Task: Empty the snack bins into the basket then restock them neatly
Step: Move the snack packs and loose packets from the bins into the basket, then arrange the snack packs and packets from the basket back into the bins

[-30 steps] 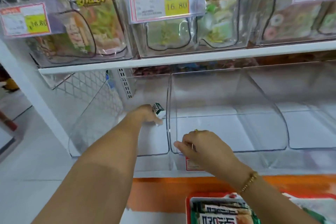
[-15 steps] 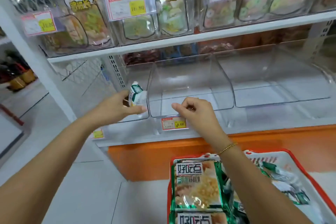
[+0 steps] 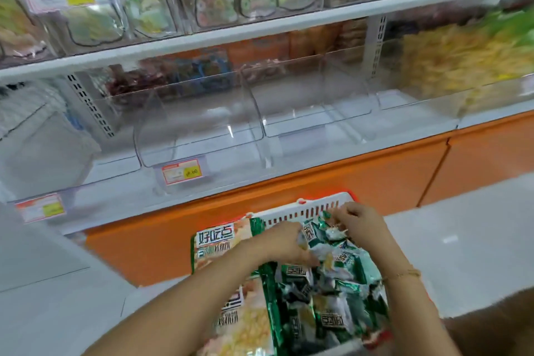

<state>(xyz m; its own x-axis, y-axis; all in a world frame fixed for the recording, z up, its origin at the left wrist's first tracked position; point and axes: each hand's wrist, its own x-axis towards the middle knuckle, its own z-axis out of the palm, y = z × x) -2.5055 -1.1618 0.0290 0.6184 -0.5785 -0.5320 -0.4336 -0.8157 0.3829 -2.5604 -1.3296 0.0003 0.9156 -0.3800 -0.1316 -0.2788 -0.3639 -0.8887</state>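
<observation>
Both hands have dropped from the bin fronts on the lower shelf into the basket [image 3: 303, 210], and the camera has tipped down with them. The left grip [image 3: 284, 243], which held one small packet up at the bins, now lies on the heap of small green-and-white packets [image 3: 332, 292] with its fingertips sunk among them. Whether it is grasping one or has released it I cannot tell. The right grip [image 3: 359, 222] sits at the far end of the same heap, just beside the basket's slotted white wall. Its fingers are curled down into the wrappers, but motion blur hides whether anything is pinched. A thin bracelet [image 3: 404, 273] circles that wrist.

The basket's near edge is cut off by the bottom of the view. The small packets carry dark print too smeared to read. The large snack bags [image 3: 219, 243] along the basket's left side show 好吃点 in bold characters (the line beneath is illegible).

On the lower shelf the clear bins [image 3: 202, 130] hold nothing. The price tag [image 3: 180, 172] under the nearest one has a yellow patch that seems to read 8.60. The tags on the upper shelf are blurred.
</observation>
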